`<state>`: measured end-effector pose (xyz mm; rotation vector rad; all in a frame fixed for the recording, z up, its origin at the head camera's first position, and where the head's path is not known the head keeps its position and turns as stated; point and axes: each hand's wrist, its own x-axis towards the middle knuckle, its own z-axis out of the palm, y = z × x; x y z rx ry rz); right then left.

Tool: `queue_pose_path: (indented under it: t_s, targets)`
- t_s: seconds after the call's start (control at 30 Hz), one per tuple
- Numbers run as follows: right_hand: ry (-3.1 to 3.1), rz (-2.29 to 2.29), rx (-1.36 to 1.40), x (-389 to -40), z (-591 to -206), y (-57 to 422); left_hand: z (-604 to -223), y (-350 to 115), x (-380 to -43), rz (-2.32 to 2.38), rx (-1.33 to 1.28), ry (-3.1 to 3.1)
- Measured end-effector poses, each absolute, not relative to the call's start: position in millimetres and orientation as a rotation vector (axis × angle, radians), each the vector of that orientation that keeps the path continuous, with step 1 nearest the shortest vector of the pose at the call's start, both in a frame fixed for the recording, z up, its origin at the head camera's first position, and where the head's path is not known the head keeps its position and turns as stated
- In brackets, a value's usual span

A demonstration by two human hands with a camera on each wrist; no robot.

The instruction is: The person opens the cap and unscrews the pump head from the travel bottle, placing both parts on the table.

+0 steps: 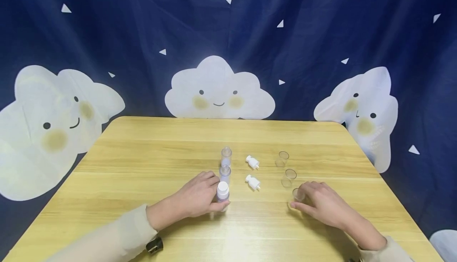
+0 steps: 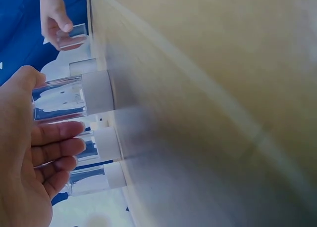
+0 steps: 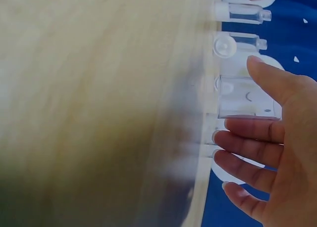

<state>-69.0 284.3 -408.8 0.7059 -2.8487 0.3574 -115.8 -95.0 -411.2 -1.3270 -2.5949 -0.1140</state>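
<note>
My left hand (image 1: 196, 196) grips the nearest of a column of clear bottles with white bases, thumb on the near side and fingers behind. This bottle (image 1: 223, 192) stands upright with a white pump head on it. Two bottles without pump heads, a middle one (image 1: 225, 173) and a far one (image 1: 226, 158), stand behind it. On the right, my right hand (image 1: 326, 206) holds a clear cap (image 3: 247, 98) between thumb and fingers, close over the table. Two white pump heads, a near one (image 1: 253, 182) and a far one (image 1: 252, 162), lie between the hands.
Two more clear caps, a middle one (image 1: 290, 178) and a far one (image 1: 283, 158), stand in line beyond my right hand. The wooden table (image 1: 143, 158) ends at a dark blue curtain (image 1: 200, 20) printed with white clouds. A black object (image 1: 154, 245) sits by the left sleeve.
</note>
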Motion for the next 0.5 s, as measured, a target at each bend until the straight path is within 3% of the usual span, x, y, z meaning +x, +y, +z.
queue_pose_path:
  t_s: [0.5]
  targets:
    - [-2.887,0.349,0.722,-70.8,-412.4,289.3,-409.1,-98.2,-117.7,-0.090,-1.296,-2.614]
